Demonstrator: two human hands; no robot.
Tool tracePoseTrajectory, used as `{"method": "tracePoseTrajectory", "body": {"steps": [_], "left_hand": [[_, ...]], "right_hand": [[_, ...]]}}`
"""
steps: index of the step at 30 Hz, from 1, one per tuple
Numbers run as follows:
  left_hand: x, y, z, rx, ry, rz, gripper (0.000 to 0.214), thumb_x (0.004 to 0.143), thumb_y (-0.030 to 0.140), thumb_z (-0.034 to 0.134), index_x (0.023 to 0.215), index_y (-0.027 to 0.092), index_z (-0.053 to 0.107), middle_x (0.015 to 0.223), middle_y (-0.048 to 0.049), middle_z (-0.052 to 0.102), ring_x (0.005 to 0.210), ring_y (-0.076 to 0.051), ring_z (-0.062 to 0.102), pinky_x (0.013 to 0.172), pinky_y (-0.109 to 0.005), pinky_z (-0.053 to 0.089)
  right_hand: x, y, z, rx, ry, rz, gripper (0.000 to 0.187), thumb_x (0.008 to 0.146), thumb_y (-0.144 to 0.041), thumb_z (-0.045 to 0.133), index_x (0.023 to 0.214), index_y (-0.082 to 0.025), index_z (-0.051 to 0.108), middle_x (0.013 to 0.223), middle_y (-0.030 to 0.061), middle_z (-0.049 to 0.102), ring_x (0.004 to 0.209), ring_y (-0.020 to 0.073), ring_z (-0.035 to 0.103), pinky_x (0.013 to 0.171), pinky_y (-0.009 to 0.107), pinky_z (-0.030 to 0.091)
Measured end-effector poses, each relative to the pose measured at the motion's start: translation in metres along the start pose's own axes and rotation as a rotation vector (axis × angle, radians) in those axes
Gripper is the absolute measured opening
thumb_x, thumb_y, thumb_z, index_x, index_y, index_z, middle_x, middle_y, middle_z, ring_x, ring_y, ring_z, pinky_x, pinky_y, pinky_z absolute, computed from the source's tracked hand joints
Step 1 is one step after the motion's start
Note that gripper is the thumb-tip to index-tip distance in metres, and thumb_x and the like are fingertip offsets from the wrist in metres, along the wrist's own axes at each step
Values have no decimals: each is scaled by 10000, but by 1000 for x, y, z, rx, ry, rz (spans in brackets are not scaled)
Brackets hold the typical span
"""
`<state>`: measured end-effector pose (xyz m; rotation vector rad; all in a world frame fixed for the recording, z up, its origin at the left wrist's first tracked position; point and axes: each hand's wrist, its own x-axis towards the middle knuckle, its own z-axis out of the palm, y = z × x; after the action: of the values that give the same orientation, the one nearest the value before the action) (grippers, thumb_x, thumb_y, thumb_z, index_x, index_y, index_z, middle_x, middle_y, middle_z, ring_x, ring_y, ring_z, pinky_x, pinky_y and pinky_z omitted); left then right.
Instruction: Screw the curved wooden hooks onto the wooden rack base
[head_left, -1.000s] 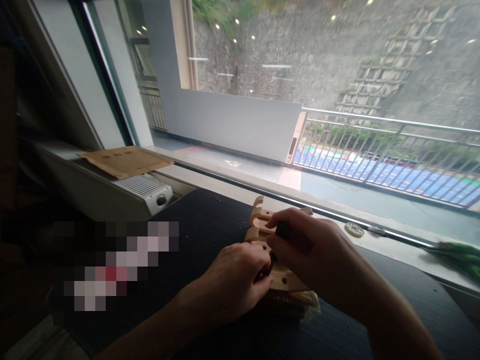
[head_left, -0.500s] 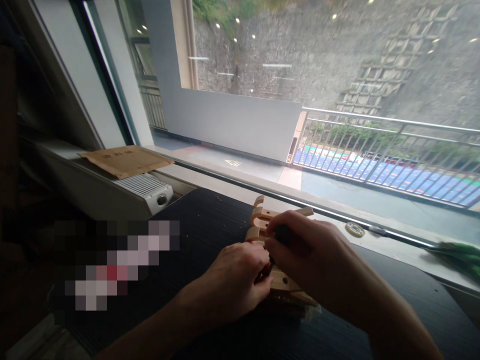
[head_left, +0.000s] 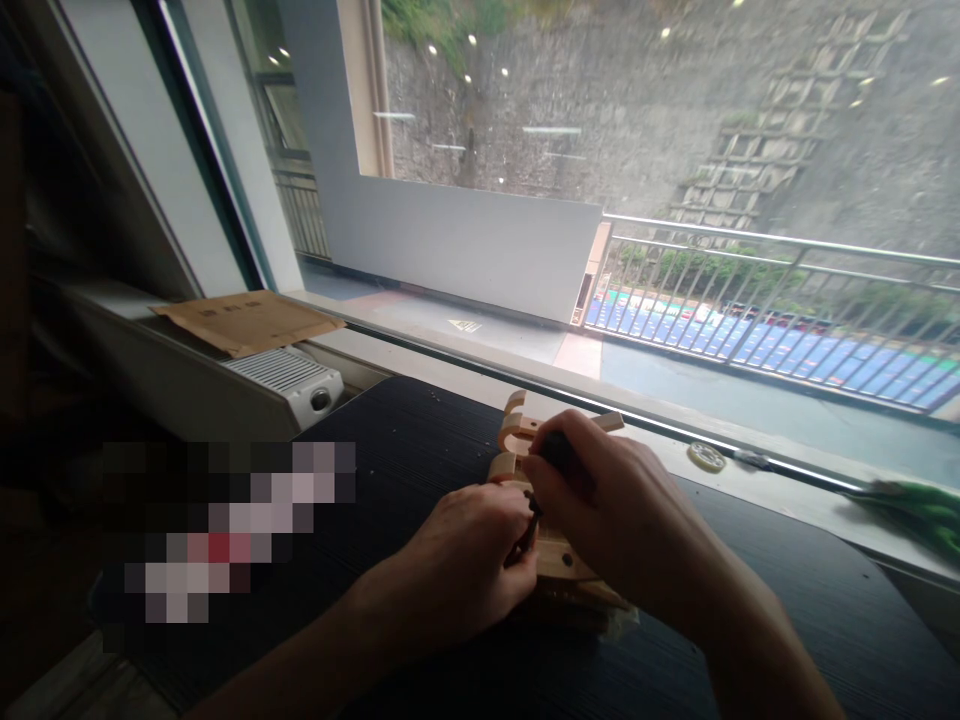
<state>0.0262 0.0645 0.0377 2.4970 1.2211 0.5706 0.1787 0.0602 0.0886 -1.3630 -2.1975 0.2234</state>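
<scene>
Several pale wooden pieces with hooked ends (head_left: pixel 514 432) lie in a row on the dark table, partly hidden by my hands. A dark round hole shows in the nearest wooden piece (head_left: pixel 559 562). My right hand (head_left: pixel 592 480) is closed round a black-handled tool (head_left: pixel 564 462); its working end is hidden. Just left of it, my left hand (head_left: pixel 480 535) is closed with fingers curled against the wood. Some small dark thing (head_left: pixel 532 503) shows at its fingertips, too hidden to name. Clear plastic wrapping (head_left: pixel 619 620) shows beneath the nearest wood.
The black tabletop (head_left: pixel 405 440) reaches the window sill. A tape roll (head_left: pixel 706 457) and a green item (head_left: pixel 911 510) lie on the sill. To the left, a brown envelope (head_left: pixel 251 318) rests on a white heater-like unit (head_left: pixel 300 385). A blurred patch covers the table's left side.
My right hand has turned a little and lifted slightly around the black handle, so more of the small dark thing shows. My left hand stays almost in place.
</scene>
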Motion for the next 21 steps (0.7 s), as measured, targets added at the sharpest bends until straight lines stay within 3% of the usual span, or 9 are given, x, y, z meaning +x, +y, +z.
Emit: {"method": "tracePoseTrajectory", "body": {"steps": [16,21], "left_hand": [[-1,-1,0,-7,10,25,123,790,161,524,672,169,557,733,-9,626,663,-142,590,571,-216,370],[-1,0,-2,-64,-15,13,106,763,127,529,807,167,617,807,-24,665,733,-165,622,602,-220,387]], "right_hand": [[-1,-7,-2,-80,20,-26,135,868,-300,472,770,-217,429,624,-58,515,510,85,398,497,233,199],[-1,-9,3,-143,22,32,139,853,-319,464,771,-226,400,580,-68,498,467,86,358,466,237,154]]}}
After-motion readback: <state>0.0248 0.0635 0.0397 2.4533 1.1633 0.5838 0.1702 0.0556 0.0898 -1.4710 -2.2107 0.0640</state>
